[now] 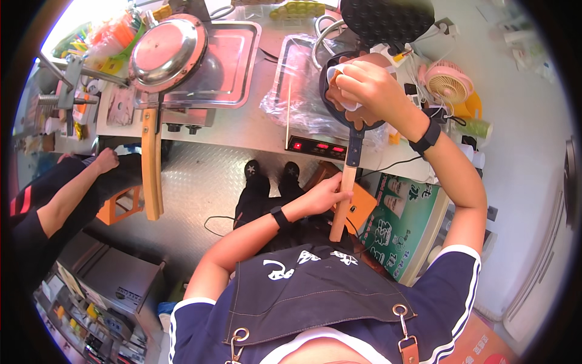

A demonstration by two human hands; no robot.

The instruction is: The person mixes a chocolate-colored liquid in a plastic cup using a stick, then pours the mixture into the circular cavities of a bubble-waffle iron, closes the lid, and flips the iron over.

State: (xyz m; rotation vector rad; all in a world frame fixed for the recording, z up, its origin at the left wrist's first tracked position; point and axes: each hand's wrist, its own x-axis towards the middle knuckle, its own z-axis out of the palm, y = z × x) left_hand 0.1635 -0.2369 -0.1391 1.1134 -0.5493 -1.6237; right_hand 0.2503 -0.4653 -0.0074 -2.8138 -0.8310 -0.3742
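Observation:
A round waffle iron lies open on the counter, its lower pan [323,86] dark blue with scalloped hollows. Brown batter or waffle [363,119] covers the hollows. The raised upper plate [386,20] is black and studded with bumps. My left hand [326,194] grips the wooden handle [346,200] that points towards me. Over the pan, my right hand [366,84] pinches a thin white thing [335,73], a cup or a sheet of paper, with brown matter on it. My fingers hide much of it and part of the pan.
A second iron [168,52] rests closed at left, its wooden handles [150,168] jutting past the counter. Plastic film [293,86] covers a tray by the pan. A control panel [316,146], pink fan [445,82] and cables stand near. Another person's arm [72,195] is at left.

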